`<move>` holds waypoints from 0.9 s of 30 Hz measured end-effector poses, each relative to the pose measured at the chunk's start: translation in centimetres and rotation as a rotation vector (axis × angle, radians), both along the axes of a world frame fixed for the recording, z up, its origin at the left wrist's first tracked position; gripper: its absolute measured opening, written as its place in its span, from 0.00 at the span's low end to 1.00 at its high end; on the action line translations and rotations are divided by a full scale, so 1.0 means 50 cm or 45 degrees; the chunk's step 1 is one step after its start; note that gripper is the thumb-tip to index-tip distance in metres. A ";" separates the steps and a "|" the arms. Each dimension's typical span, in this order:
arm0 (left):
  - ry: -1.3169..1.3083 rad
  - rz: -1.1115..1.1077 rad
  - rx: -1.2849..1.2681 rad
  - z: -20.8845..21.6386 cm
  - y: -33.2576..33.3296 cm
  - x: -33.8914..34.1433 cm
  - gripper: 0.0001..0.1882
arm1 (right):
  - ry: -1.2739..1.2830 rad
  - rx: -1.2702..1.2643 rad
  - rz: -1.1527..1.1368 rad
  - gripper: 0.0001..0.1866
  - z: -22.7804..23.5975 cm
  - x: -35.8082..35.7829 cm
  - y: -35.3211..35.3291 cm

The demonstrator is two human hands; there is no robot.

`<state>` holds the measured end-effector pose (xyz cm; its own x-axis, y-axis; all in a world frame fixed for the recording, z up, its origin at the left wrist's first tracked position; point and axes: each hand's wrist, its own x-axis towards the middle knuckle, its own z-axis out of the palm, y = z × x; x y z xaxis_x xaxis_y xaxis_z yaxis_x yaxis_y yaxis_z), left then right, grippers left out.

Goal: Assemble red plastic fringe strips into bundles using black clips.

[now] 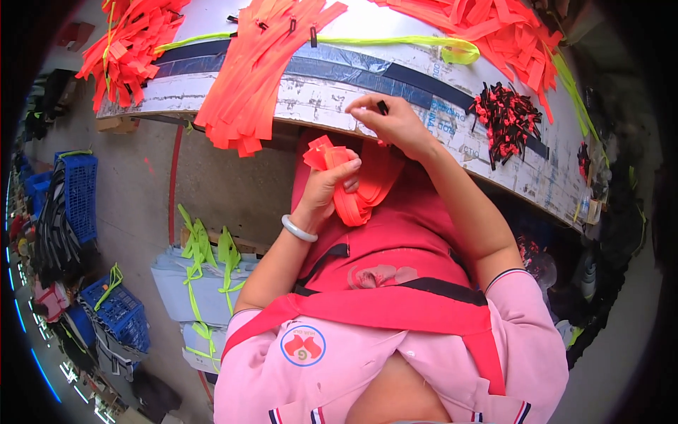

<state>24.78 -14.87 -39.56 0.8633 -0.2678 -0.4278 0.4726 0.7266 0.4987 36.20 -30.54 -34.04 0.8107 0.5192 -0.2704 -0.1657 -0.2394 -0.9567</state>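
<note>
My left hand [330, 185] is wrapped round a folded bundle of bright orange-red strips [352, 205], held over my lap just off the table's front edge. The looped ends stick out above my fist, and the rest hangs below it. Over the table edge, to the right, my right hand [395, 126] is closed, thumb and forefinger pinched together. A small black piece [383, 107] shows between its fingers; its exact kind is too small to tell. To the right on the table lies a pile of small black-and-red pieces [505, 120].
A white table [191, 90] patched with dark tape curves ahead. Long orange-red strips [247, 85] hang over its edge, with more heaped at the far left [131, 53] and far right [487, 32]. Blue crates [79, 194] and tied pale stacks [173, 283] stand on the floor at left.
</note>
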 end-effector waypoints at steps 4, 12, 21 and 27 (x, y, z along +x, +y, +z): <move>-0.029 -0.121 0.033 -0.001 -0.019 0.013 0.08 | -0.203 -0.073 0.100 0.09 0.006 -0.068 -0.044; -0.091 -0.198 0.197 0.007 -0.046 0.032 0.13 | -0.522 -0.235 -0.016 0.15 -0.006 -0.126 -0.063; -0.151 -0.351 0.383 -0.003 -0.050 0.023 0.16 | -0.354 -0.132 0.122 0.10 -0.010 -0.110 -0.082; -0.032 -0.359 0.075 0.006 -0.052 0.046 0.12 | -0.981 -0.262 0.020 0.13 -0.032 -0.129 -0.102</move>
